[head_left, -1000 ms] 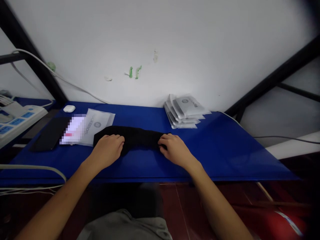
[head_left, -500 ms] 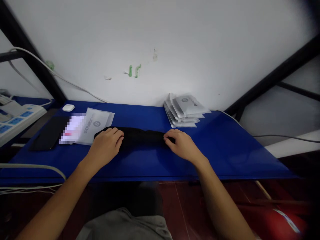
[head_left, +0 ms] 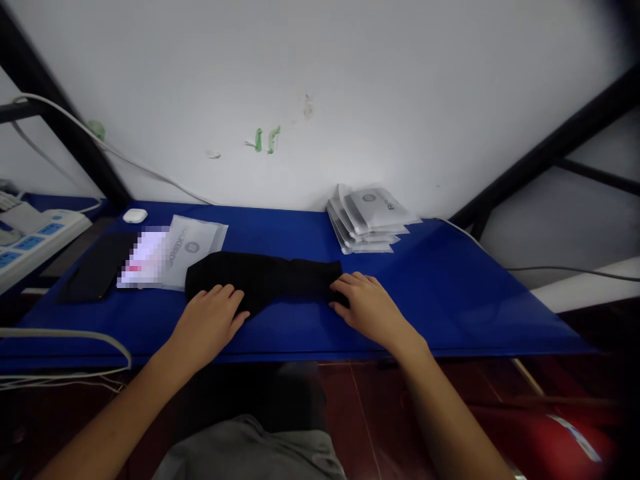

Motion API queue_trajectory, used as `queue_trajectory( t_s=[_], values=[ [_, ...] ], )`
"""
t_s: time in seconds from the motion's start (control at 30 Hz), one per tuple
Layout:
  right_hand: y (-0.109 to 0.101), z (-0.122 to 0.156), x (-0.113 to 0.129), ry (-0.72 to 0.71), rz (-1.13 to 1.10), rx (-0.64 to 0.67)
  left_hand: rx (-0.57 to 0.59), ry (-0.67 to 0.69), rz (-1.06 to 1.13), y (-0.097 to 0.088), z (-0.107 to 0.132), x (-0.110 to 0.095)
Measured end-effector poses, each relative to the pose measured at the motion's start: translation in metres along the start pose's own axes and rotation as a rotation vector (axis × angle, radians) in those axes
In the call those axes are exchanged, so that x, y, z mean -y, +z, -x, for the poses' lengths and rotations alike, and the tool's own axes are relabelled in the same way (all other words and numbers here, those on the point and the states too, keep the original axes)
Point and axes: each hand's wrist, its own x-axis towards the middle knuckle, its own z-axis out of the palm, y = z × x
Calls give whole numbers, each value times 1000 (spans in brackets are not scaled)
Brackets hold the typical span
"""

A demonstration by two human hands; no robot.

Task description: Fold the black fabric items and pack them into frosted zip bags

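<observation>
A long piece of black fabric, wider at its left end (head_left: pixel 235 270), lies across the blue table. It looks like a sleeve, though dark folds hide its exact shape. My left hand (head_left: pixel 207 323) rests on the near edge of the wide end, fingers lying on the fabric and thumb apart. At the narrow end, my right hand (head_left: pixel 370 307) has its fingers and thumb closed around the near corner. Left of the fabric, a frosted printed pouch (head_left: pixel 195 243) lies flat, its right side close to the fabric's edge.
Against the wall stands a stack of frosted pouches (head_left: pixel 375 213). To the left are a black phone (head_left: pixel 100 267), a pixelated bright patch, a white earbud case (head_left: pixel 135 215) and a power strip (head_left: pixel 43 237). White cables (head_left: pixel 65 333) hang over the near left edge.
Both hands have shifted from the fabric's upper edge toward me. More of the fabric shows, spread flatter on the table. My left thumb and fingers have come apart.
</observation>
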Motion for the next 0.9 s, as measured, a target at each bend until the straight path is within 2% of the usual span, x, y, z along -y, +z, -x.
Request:
queue_trajectory(
  t_s=[0.07,0.2,0.23,0.33,0.43,0.57,0.7,0.77,0.9],
  values=[
    [-2,-4,-2,-23,-52,-24,-35,3,41,-4,-6,3],
    [1,-26,-7,5,-83,-128,-274,-104,64,-6,-35,13],
    [3,-33,-8,24,-60,-118,-297,-143,49,-4,-44,16],
    [9,-51,-11,62,16,-9,-174,-206,10,0,-65,24],
    [8,-60,-13,58,62,51,-93,-211,2,1,-72,28],
    [2,-65,-15,81,84,32,-127,-202,14,-5,-73,30],
    [-2,-69,-14,128,90,-14,-227,-246,18,-11,-76,29],
    [-3,-68,-14,145,76,17,-247,-252,21,-12,-76,28],
    [0,-63,-14,163,46,135,-216,-234,33,-7,-73,29]
  ],
)
